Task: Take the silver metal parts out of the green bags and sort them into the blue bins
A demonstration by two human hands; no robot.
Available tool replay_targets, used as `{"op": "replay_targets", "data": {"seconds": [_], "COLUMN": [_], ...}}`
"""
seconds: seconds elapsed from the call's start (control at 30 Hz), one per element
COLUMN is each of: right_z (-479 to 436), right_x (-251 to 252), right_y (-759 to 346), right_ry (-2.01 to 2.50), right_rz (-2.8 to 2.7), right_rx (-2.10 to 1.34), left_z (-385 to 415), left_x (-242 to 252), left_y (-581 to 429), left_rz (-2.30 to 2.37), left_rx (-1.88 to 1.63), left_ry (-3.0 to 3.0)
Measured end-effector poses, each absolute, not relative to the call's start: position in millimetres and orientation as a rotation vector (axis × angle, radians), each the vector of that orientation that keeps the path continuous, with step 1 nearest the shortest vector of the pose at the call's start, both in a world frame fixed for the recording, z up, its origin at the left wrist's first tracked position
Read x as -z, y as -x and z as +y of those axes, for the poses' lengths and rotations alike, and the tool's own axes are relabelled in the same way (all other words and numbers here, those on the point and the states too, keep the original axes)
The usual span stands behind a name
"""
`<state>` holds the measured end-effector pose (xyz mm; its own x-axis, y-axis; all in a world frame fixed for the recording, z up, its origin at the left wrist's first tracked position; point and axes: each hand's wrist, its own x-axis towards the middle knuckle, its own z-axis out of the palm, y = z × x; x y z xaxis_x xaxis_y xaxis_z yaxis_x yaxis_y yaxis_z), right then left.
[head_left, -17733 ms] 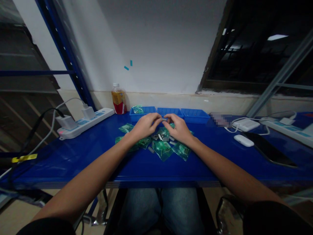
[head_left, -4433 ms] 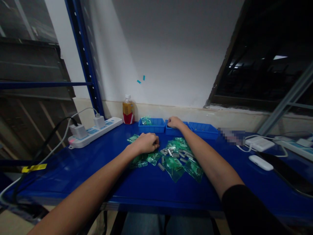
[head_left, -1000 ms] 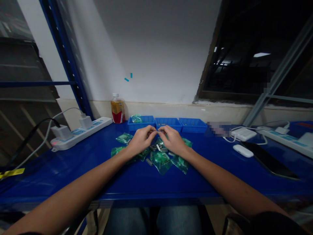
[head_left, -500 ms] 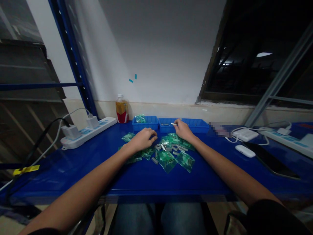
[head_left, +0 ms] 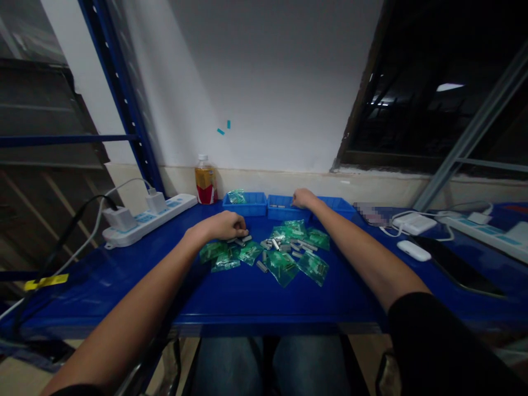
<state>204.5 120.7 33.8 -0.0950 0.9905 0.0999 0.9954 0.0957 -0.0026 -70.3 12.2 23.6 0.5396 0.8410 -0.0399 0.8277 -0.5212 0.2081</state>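
Small green plastic bags and several small grey metal parts lie heaped on the blue table. My left hand rests curled at the left end of the heap, its fingertips touching a grey part; what it grips, if anything, is hidden. My right hand reaches out over the middle blue tray, fingers bent down at the tray's right rim. Whether it holds a part I cannot make out.
Three blue trays stand in a row by the wall; the left tray holds a green bag, the right tray is partly hidden. A drink bottle, a power strip at left, white chargers and a dark phone at right.
My right hand has moved from the heap's middle out to the middle tray. My left hand has slid back to the left end of the heap.
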Motion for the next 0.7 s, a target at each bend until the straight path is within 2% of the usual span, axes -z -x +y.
{"op": "replay_targets", "data": {"seconds": [0.17, 0.4, 0.5, 0.6, 0.7], "right_z": [132, 101, 60, 18, -7], "right_x": [-29, -33, -25, -10, -1], "right_y": [-190, -186, -185, -182, -176], "right_ry": [2.091, 1.936, 1.712, 1.159, 0.918], "right_rz": [-2.333, -2.241, -2.224, -2.283, -2.338], "right_rx": [0.066, 0.165, 0.231, 0.174, 0.200], "left_z": [11, 13, 11, 5, -2], "left_x": [-10, -6, -7, -8, -8], "left_y": [58, 57, 50, 36, 25], "left_rz": [1.673, 1.652, 1.411, 1.149, 1.024], "left_rx": [-0.087, -0.293, -0.518, -0.734, -0.887], "left_ry": [-2.613, -2.609, -2.611, -2.594, -2.503]}}
